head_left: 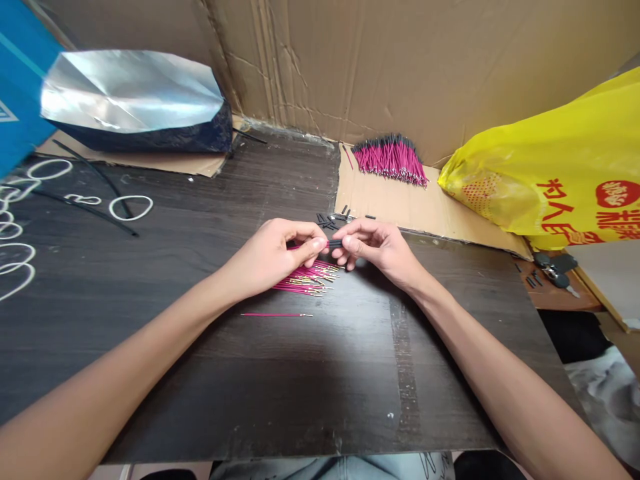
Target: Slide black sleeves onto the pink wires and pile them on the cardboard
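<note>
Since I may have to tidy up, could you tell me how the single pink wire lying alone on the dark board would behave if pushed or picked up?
The single pink wire looks very thin, so it is probably light and bendy. It lies flat on the dark board, so a nudge would likely slide or roll it.

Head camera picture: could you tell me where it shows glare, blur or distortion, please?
Head view: glare on the silver foil bag; the blue box at the left edge is smeared; wide-angle stretch splays the forearms; left hand and right hand stay sharp.

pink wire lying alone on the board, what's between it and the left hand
In the head view, a loose pile of pink wires with gold tips lies between the single pink wire and the left hand.
</note>
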Available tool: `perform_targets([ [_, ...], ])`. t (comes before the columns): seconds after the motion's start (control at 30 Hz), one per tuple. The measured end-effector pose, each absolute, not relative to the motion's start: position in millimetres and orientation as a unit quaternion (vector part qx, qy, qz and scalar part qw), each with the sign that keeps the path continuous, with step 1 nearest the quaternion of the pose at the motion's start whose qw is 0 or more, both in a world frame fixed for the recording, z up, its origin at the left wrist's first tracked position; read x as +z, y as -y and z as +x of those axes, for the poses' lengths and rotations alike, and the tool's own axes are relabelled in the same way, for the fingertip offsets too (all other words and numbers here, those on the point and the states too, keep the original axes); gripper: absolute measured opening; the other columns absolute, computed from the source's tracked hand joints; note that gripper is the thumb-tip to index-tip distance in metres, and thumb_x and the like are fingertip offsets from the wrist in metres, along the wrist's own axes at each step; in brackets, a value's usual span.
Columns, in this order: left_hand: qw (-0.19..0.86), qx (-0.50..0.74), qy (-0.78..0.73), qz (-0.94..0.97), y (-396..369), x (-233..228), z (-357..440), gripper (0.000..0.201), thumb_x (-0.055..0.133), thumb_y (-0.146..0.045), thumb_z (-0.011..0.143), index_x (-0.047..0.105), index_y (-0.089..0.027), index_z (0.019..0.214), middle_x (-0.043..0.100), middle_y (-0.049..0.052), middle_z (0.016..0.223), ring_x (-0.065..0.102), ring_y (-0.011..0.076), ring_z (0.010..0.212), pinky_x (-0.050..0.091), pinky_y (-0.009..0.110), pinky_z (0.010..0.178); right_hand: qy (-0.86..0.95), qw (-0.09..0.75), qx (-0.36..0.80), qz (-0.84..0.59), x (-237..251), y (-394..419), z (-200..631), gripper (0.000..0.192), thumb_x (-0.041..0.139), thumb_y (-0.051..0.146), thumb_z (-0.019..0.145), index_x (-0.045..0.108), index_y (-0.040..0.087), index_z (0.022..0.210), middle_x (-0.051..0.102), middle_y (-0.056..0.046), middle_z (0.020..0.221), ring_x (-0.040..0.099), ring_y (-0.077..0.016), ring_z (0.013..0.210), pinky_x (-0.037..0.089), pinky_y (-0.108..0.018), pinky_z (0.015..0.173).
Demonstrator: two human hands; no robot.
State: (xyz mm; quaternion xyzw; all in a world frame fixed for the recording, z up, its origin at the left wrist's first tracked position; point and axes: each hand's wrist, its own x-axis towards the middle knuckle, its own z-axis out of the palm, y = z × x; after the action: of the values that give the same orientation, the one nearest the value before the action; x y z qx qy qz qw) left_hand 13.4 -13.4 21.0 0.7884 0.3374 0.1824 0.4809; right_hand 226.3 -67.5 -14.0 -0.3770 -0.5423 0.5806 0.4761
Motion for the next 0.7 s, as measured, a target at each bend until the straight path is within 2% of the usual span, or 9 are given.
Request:
perform_targets([
  [0.1,0.466,0.19,-0.337,0.796,15.0,21.6,12.9,0.028,0.056,-0.031,0.097,0.062,-0.015,0.074,0.055,-0.003,0.064,0.046,0.0101,0.063,0.036,0.024,0.064,0.547,0.471,0.585,-0.37,-13.9,67.8,226.6,0.022,0.067,0.036,0.097,0.071,0.016,0.105,0.077,-0.006,0.09,0.071,-0.0119,0.076,0.056,-0.022,0.064],
  [0.7,0.464,0.188,-0.334,0.798,17.3,20.3,13.7,0.031,0.056,-0.035,0.098,0.062,-0.016,0.075,0.059,-0.003,0.068,0.049,0.011,0.064,0.037,0.024,0.064,0.548,0.471,0.574,-0.385,-15.2,67.7,221.8,0.03,0.069,0.047,0.093,0.067,0.016,0.095,0.072,-0.004,0.08,0.067,-0.0121,0.069,0.051,-0.024,0.059],
])
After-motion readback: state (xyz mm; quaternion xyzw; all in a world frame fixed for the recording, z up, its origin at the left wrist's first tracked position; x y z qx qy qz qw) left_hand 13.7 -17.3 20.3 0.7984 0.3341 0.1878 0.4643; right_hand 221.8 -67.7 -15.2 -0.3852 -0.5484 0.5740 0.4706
